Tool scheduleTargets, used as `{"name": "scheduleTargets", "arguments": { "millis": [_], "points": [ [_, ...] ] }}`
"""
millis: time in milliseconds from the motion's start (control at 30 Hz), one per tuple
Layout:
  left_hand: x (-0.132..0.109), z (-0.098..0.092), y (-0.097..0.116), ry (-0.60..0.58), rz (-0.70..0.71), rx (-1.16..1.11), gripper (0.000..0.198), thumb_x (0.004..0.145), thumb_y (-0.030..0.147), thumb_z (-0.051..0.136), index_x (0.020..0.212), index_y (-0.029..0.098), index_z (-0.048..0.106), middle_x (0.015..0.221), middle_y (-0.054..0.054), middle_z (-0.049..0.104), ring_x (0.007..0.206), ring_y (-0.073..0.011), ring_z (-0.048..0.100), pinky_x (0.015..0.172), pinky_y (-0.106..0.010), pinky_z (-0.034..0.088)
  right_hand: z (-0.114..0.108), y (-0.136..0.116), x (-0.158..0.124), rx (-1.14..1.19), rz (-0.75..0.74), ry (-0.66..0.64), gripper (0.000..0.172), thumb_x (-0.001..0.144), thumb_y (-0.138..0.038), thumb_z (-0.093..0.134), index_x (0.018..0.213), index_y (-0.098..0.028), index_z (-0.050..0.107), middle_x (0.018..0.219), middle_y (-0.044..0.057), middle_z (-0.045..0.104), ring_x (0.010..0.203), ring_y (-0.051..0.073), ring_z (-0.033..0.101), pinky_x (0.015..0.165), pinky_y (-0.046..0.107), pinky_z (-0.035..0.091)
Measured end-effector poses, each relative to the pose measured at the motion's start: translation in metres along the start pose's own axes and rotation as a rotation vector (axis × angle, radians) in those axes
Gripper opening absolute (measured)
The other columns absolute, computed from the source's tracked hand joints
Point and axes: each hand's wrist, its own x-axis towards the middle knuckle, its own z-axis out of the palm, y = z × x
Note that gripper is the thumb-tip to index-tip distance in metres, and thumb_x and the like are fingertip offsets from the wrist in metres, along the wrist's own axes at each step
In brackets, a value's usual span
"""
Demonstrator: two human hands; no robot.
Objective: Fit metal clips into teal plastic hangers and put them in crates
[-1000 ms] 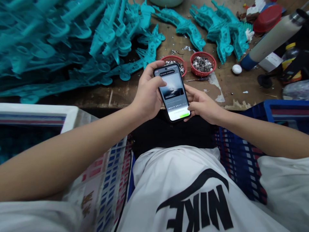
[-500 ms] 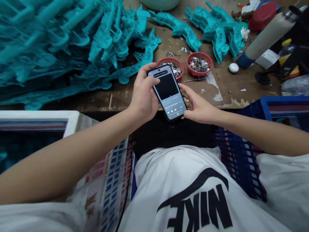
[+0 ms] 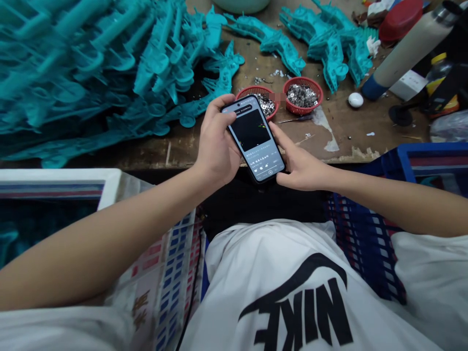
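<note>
A smartphone (image 3: 256, 139) with a lit screen is held tilted over the front edge of the workbench. My left hand (image 3: 219, 141) is closed around its left side, the thumb lying over the screen's upper left corner. On the other side my right hand (image 3: 298, 163) grips the lower right edge, with its thumb by the bottom corner and its fingers partly hidden behind the phone. Just beyond the phone sit two red baskets of small metal pieces, the left basket (image 3: 256, 89) partly covered by it and the right basket (image 3: 303, 110) in full view.
A big heap of teal plastic parts (image 3: 109, 68) fills the bench's left; several more teal parts (image 3: 325, 48) lie at the back. To the right stand a tumbler (image 3: 409, 53) and a white egg-shaped object (image 3: 355, 100). A white crate (image 3: 109, 187) and blue crate (image 3: 402, 156) flank my lap.
My left thumb has shifted slightly up and left on the phone. The dark picture on the screen now shows small coloured specks. Both hands keep their hold.
</note>
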Motion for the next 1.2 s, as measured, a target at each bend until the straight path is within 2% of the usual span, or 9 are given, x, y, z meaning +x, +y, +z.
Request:
{"name": "scheduleTargets", "arguments": {
  "millis": [167, 233, 367, 467, 600, 667, 867, 1033, 1200],
  "points": [
    [-0.001, 0.002, -0.005, -0.002, 0.027, -0.033, 0.032, 0.091, 0.04, 0.09, 0.119, 0.04, 0.076, 0.122, -0.003, 0.091, 0.127, -0.0387, 0.083, 0.126, -0.065, 0.073, 0.001, -0.011, -0.003, 0.038, 0.116, 0.028, 0.147, 0.086, -0.036, 0.103, 0.207, -0.039, 0.02, 0.21, 0.013, 0.04, 0.188, 0.042, 0.053, 0.148, 0.062, 0.058],
    [-0.005, 0.005, -0.007, 0.032, 0.043, -0.038, 0.03, 0.092, 0.038, 0.09, 0.118, 0.04, 0.074, 0.12, -0.002, 0.09, 0.135, -0.0384, 0.083, 0.129, -0.063, 0.072, 0.001, -0.017, -0.004, 0.014, 0.117, 0.06, 0.144, 0.085, -0.038, 0.106, 0.205, -0.037, 0.026, 0.208, 0.015, 0.043, 0.186, 0.044, 0.056, 0.15, 0.065, 0.057],
    [-0.018, 0.01, -0.011, 0.114, 0.087, -0.026, 0.035, 0.097, 0.034, 0.091, 0.122, 0.038, 0.067, 0.12, -0.002, 0.086, 0.159, -0.0373, 0.078, 0.137, -0.058, 0.068, 0.001, -0.025, -0.004, -0.098, 0.056, 0.12, 0.128, 0.085, -0.04, 0.108, 0.194, -0.029, 0.042, 0.202, 0.02, 0.052, 0.187, 0.048, 0.053, 0.157, 0.07, 0.045],
    [-0.026, 0.009, -0.013, 0.103, 0.078, -0.015, 0.036, 0.104, 0.046, 0.093, 0.128, 0.038, 0.067, 0.13, -0.004, 0.085, 0.167, -0.0386, 0.074, 0.135, -0.056, 0.069, 0.0, -0.029, -0.005, -0.14, 0.073, 0.153, 0.114, 0.086, -0.041, 0.107, 0.182, -0.028, 0.048, 0.189, 0.023, 0.064, 0.175, 0.049, 0.065, 0.153, 0.071, 0.05],
    [-0.026, 0.008, -0.015, 0.091, 0.085, -0.042, 0.036, 0.107, 0.051, 0.089, 0.128, 0.035, 0.065, 0.128, -0.007, 0.083, 0.157, -0.038, 0.079, 0.131, -0.056, 0.072, 0.001, -0.03, -0.007, -0.119, 0.138, 0.177, 0.099, 0.087, -0.046, 0.104, 0.168, -0.028, 0.049, 0.169, 0.022, 0.074, 0.159, 0.047, 0.075, 0.143, 0.073, 0.059],
    [-0.024, 0.008, -0.015, 0.101, 0.088, -0.039, 0.036, 0.109, 0.052, 0.088, 0.129, 0.035, 0.064, 0.127, -0.007, 0.082, 0.152, -0.0371, 0.081, 0.129, -0.056, 0.073, 0.001, -0.029, -0.006, -0.097, 0.148, 0.181, 0.095, 0.086, -0.044, 0.103, 0.162, -0.028, 0.048, 0.165, 0.021, 0.075, 0.159, 0.046, 0.075, 0.142, 0.072, 0.06],
    [-0.019, 0.008, -0.012, 0.109, 0.093, -0.016, 0.039, 0.108, 0.062, 0.092, 0.126, 0.037, 0.068, 0.13, -0.006, 0.085, 0.159, -0.0387, 0.079, 0.128, -0.053, 0.074, 0.002, -0.023, -0.003, 0.028, 0.086, 0.147, 0.094, 0.08, -0.027, 0.093, 0.16, -0.031, 0.044, 0.171, 0.018, 0.072, 0.162, 0.039, 0.074, 0.146, 0.063, 0.059],
    [-0.015, 0.004, -0.01, 0.096, 0.114, -0.03, 0.041, 0.103, 0.063, 0.095, 0.123, 0.037, 0.07, 0.128, -0.007, 0.085, 0.165, -0.0416, 0.074, 0.128, -0.057, 0.072, 0.001, -0.026, -0.003, 0.074, 0.085, 0.095, 0.096, 0.08, -0.027, 0.091, 0.162, -0.032, 0.041, 0.18, 0.021, 0.065, 0.168, 0.039, 0.071, 0.149, 0.063, 0.056],
    [-0.012, 0.0, -0.01, 0.077, 0.093, 0.01, 0.045, 0.101, 0.066, 0.099, 0.121, 0.037, 0.07, 0.132, -0.008, 0.086, 0.176, -0.045, 0.066, 0.134, -0.06, 0.069, 0.0, -0.026, -0.002, 0.099, 0.083, 0.091, 0.094, 0.081, -0.03, 0.092, 0.16, -0.033, 0.041, 0.178, 0.021, 0.066, 0.17, 0.041, 0.069, 0.148, 0.066, 0.056]
  ]
}}
